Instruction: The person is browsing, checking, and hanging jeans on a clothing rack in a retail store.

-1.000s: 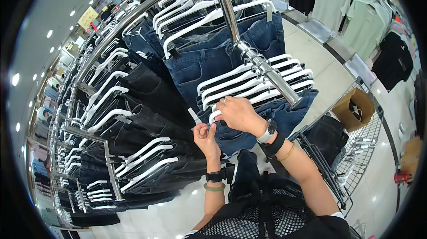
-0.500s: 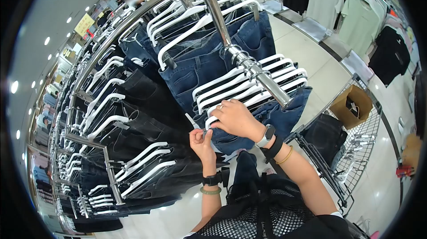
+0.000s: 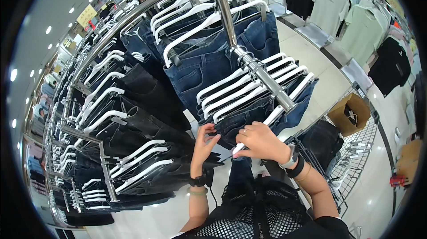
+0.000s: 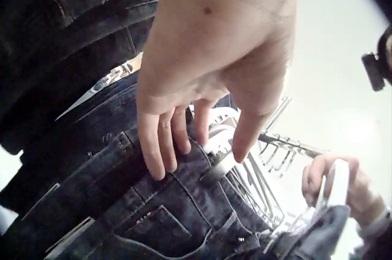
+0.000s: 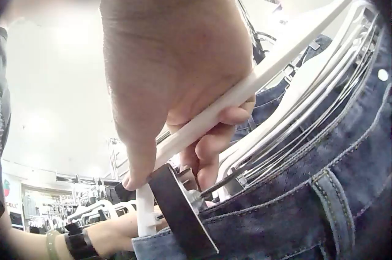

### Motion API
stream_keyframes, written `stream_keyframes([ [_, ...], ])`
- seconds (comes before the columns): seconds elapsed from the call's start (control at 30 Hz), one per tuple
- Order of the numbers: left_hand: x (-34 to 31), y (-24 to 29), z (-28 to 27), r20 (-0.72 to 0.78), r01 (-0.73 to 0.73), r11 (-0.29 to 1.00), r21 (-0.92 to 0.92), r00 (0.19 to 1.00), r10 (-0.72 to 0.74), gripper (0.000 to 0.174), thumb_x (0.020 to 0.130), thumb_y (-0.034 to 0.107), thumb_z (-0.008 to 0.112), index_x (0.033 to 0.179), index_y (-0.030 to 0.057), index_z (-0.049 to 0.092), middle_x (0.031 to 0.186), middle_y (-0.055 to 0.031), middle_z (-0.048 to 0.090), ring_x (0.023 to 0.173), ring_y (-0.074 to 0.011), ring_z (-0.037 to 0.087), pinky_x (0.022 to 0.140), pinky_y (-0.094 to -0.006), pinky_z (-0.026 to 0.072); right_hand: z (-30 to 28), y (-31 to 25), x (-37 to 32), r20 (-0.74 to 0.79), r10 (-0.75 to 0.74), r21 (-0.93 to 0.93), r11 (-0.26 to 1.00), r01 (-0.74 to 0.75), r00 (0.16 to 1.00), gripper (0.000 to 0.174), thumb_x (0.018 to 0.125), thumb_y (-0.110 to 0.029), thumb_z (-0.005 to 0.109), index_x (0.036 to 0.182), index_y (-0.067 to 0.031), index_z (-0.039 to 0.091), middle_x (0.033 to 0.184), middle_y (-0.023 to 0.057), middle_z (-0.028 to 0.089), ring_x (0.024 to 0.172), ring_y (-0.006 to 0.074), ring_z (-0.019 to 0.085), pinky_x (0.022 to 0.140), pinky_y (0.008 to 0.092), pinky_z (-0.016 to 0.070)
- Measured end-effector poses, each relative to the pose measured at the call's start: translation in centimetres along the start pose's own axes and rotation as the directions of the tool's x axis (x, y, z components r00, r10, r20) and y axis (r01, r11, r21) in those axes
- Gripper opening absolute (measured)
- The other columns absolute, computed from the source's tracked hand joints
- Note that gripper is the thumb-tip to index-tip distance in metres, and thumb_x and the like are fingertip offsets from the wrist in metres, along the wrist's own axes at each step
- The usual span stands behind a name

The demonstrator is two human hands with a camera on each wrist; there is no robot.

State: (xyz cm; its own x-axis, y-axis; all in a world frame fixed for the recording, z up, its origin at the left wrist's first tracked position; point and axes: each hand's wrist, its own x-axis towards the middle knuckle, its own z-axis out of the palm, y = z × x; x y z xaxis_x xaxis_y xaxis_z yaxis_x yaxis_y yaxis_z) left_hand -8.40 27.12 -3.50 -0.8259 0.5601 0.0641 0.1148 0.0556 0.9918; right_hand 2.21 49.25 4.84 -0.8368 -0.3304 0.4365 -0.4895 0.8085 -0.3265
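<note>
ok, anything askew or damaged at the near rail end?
Front white hanger is askew: it slants away from the hangers behind it. The right hand grips it near one end, so that's likely just handling. No visible damage or spill.

The person wears a black mesh layer [image 3: 240, 222] and blue jeans [image 3: 240, 173]. A green bangle [image 3: 197, 191] and black band [image 3: 199, 180] circle the left wrist; the right hand [image 3: 262, 142] has a ring [image 3: 244, 132], pale-strapped watch [image 3: 293, 156] and thin gold bracelet [image 3: 306, 173].

Your right hand [image 3: 262, 142] grips one end of a slim white hanger [image 3: 274, 116]. Your left hand [image 3: 204, 144] is by dark blue denim jeans [image 3: 232, 125]. Brown paper bag [image 3: 342, 116] in silver wire cart [image 3: 357, 151].
</note>
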Motion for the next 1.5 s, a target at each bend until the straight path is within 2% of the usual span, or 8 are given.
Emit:
stream_keyframes([
  [0.4,2.7,-3.1,3.1,-0.342,0.0,0.961,0.277,0.935,0.099,0.068,0.077,0.016,0.081,0.13,0.0016,0.041,0.122,-0.0147,0.046,0.1,-0.024,0.055,0.08,-0.0331,0.051,-1.8,-0.8,-2.5,0.079,0.005,0.022,1.0,-0.007,0.997,0.04,0.07,-0.044,0.074,0.071,-0.0061,0.06,0.07,0.0043,0.056,0.073,0.0213,0.058,0.067,0.0333,0.0429],
  [0.53,2.1,-2.9,1.8,-0.299,0.073,0.931,0.357,0.953,0.041,0.045,0.079,0.016,0.079,0.114,-0.0017,0.056,0.079,-0.003,0.057,0.064,-0.0096,0.053,0.057,-0.0245,0.0424,-1.1,-1.3,-2.0,0.026,-0.013,0.048,0.999,0.012,1.0,0.04,0.07,-0.044,0.074,0.071,-0.0063,0.06,0.07,0.004,0.055,0.072,0.0211,0.057,0.066,0.0334,0.0428],
  [0.7,1.3,-1.7,1.7,-0.267,0.104,0.956,0.274,0.963,-0.028,0.028,0.081,0.016,0.076,0.1,-0.0006,0.063,0.068,0.0016,0.055,0.057,-0.0051,0.043,0.051,-0.0232,0.0338,-1.0,-2.0,-1.7,-0.019,-0.006,0.063,0.998,0.007,1.0,0.038,0.072,-0.043,0.074,0.073,-0.0073,0.06,0.071,0.003,0.054,0.071,0.0202,0.056,0.066,0.033,0.0428],
  [0.8,0.4,-1.9,1.5,-0.244,-0.01,0.932,0.362,0.964,0.105,0.03,0.079,0.015,0.077,0.096,-0.0049,0.062,0.083,-0.0124,0.062,0.072,-0.0198,0.057,0.066,-0.0316,0.0439,-0.8,-2.3,-1.6,-0.048,-0.002,0.054,0.999,0.005,0.999,0.037,0.072,-0.041,0.075,0.072,-0.0082,0.059,0.07,0.0016,0.053,0.069,0.019,0.055,0.065,0.0326,0.0426],
  [1.0,-3.3,1.0,2.4,0.133,-0.136,0.939,0.316,0.986,0.098,0.028,0.077,0.005,0.073,0.102,-0.0025,0.064,0.095,-0.0178,0.065,0.085,-0.0322,0.064,0.078,-0.0357,0.0486,-2.0,-2.9,-0.5,-0.111,0.064,0.027,0.998,-0.062,0.992,0.065,0.073,-0.042,0.076,0.125,-0.0082,0.056,0.126,0.0105,0.053,0.119,0.0279,0.048,0.101,0.0439,0.0372],
  [1.2,-5.6,4.3,2.7,0.279,-0.157,0.958,0.241,0.956,0.087,0.034,0.078,-0.003,0.065,0.111,0.0004,0.061,0.112,-0.0155,0.064,0.098,-0.0294,0.063,0.085,-0.0361,0.05,-1.2,-2.2,-1.2,-0.056,0.074,-0.036,0.996,-0.076,0.996,0.055,0.07,-0.055,0.074,0.086,-0.0034,0.062,0.082,0.0074,0.059,0.087,0.0249,0.057,0.094,0.0405,0.0411],
  [1.33,-4.9,1.9,-0.3,-0.218,-0.058,0.995,0.086,0.973,0.076,0.046,0.082,0.0,0.067,0.125,0.0011,0.05,0.126,-0.0139,0.048,0.104,-0.0256,0.057,0.085,-0.0355,0.0495,-0.4,-2.4,-2.0,-0.089,0.047,-0.034,0.998,-0.05,0.995,0.049,0.068,-0.052,0.076,0.072,-0.0063,0.058,0.067,0.0047,0.052,0.071,0.0225,0.053,0.076,0.0354,0.0416],
  [1.5,-1.9,1.8,0.9,-0.23,-0.082,0.955,0.285,0.961,0.151,0.051,0.083,0.013,0.073,0.127,0.0005,0.048,0.116,-0.0144,0.056,0.106,-0.0253,0.057,0.089,-0.0364,0.0463,-0.5,-2.6,-2.3,-0.16,0.047,-0.082,0.995,-0.061,0.986,0.047,0.067,-0.05,0.077,0.065,-0.0078,0.057,0.061,0.0025,0.051,0.062,0.0195,0.051,0.066,0.0316,0.0386],
])
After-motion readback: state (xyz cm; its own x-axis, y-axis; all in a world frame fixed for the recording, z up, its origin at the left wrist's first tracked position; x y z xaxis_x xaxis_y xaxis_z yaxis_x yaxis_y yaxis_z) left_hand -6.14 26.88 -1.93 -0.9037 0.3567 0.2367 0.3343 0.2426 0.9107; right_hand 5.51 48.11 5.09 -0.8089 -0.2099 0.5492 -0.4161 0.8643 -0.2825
